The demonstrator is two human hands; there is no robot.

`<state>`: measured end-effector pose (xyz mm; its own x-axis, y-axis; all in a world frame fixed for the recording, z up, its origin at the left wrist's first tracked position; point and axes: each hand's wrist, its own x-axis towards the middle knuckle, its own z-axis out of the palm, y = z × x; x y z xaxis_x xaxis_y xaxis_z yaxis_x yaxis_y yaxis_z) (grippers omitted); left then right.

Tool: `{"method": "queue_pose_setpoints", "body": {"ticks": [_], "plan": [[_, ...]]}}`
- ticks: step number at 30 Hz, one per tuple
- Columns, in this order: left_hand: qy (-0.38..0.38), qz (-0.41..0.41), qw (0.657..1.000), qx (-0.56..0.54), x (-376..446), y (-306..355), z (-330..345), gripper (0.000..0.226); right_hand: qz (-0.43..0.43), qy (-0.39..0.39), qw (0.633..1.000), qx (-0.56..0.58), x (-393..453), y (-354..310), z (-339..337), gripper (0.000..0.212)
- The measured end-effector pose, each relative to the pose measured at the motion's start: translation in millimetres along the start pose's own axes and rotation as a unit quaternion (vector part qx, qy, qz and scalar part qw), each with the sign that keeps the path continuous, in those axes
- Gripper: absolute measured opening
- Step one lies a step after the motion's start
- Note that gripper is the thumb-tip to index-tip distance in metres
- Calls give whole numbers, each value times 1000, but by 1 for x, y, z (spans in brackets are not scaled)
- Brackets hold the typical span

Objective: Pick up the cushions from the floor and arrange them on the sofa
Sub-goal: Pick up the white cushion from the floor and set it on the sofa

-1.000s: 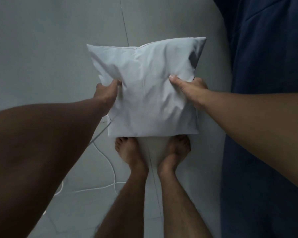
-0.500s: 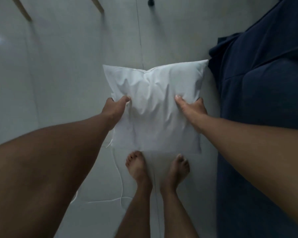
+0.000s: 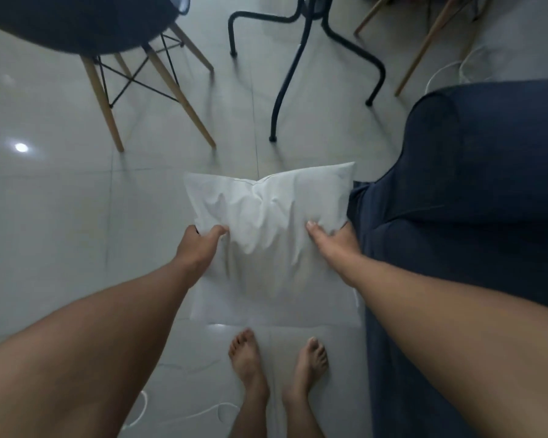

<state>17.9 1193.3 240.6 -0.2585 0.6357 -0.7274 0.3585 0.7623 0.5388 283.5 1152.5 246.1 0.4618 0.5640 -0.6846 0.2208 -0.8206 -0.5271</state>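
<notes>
Bare feet stand nearest on the pale tiled floor, with a thin white cable trailing to their left. Just beyond them, a white cushion is held up off the floor, its right edge close beside the dark blue sofa. The left hand pinches its left edge, fingers closed on the fabric; the right hand clamps its right side likewise. Farther off stand a wooden-legged chair at left and a black table base.
</notes>
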Motion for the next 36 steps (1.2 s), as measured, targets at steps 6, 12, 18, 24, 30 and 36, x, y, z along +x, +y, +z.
{"method": "queue_pose_setpoints", "body": {"ticks": [6, 12, 18, 24, 30, 36], "plan": [[-13, 17, 1000, 13, -55, 21, -23, 78, 31, 9, 999, -22, -69, -29, -38, 79], [-35, 37, 999, 16, -125, 64, -41, 68, 41, 22, 999, -24, -114, -59, -83, 84], [-37, 57, 997, 20, -147, 108, -53, 76, 31, 46, 998, 7, -141, -77, -126, 85], [-64, 106, 992, 24, -168, 163, -48, 30, 34, 77, 995, 44, -154, -87, -167, 74], [-108, 152, 982, 30, -196, 219, -16, 38, 43, 125, 989, 73, -162, -90, -222, 71], [-154, 197, 966, 61, -236, 267, 32, 28, 62, 170, 976, 120, -169, -73, -282, 70]]}}
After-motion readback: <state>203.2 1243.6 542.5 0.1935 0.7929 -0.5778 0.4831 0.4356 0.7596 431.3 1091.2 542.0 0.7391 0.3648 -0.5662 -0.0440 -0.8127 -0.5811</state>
